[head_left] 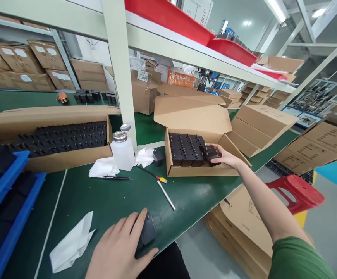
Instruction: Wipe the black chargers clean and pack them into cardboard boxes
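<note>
My right hand (pixel 226 157) reaches into an open cardboard box (pixel 197 170) on the green bench and grips a black adapter (pixel 212 154) at the right end of the rows of black adapters (pixel 186 149) packed inside. My left hand (pixel 119 248) rests near the bench's front edge, fingers closed round another dark adapter (pixel 148 230) lying on the mat.
A white dispenser bottle (pixel 122 149), white wipes (pixel 103 168), tweezers (pixel 116 178), a thin rod (pixel 166 195) and a loose adapter (pixel 158 157) lie mid-bench. A long box of black parts (pixel 61 139) and blue bins (pixel 2 201) sit left. Cartons and a red stool (pixel 299 192) stand right.
</note>
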The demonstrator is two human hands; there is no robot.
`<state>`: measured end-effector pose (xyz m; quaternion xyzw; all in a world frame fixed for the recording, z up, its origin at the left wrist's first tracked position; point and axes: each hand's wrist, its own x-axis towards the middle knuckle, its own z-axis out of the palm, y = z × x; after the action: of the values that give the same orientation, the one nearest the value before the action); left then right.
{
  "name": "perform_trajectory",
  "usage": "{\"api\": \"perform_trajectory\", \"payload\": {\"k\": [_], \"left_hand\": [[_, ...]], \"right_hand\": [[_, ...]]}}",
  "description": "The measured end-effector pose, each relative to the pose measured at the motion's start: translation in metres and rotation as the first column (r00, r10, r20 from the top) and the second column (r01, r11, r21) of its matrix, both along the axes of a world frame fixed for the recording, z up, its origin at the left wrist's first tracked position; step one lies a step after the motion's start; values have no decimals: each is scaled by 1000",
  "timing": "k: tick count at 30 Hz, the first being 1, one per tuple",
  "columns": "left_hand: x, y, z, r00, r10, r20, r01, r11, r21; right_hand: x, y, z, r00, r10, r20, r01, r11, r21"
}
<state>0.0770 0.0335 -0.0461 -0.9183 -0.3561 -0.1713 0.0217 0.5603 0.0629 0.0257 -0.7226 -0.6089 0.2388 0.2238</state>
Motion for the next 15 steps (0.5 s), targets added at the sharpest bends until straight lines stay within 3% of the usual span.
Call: {"api": "perform_trajectory", "payload": {"k": [4, 9, 13, 15], "left_hand": [[10, -6, 0, 993, 78, -88, -74, 996, 55], [13, -10, 11, 987, 114, -117, -108, 993, 53], [17, -8, 22, 992, 107, -67, -116, 980, -162], [15, -7, 25, 992, 124, 23, -111, 946, -305]], "right_hand": [[8, 7, -10, 997, 80, -4, -80, 991, -107], [7, 24, -15, 995, 9, 99, 2, 994, -107], [-6, 21, -13, 973, -101, 208, 99, 995, 20], [-18, 11, -6, 942, -177, 284, 131, 976, 175]]}}
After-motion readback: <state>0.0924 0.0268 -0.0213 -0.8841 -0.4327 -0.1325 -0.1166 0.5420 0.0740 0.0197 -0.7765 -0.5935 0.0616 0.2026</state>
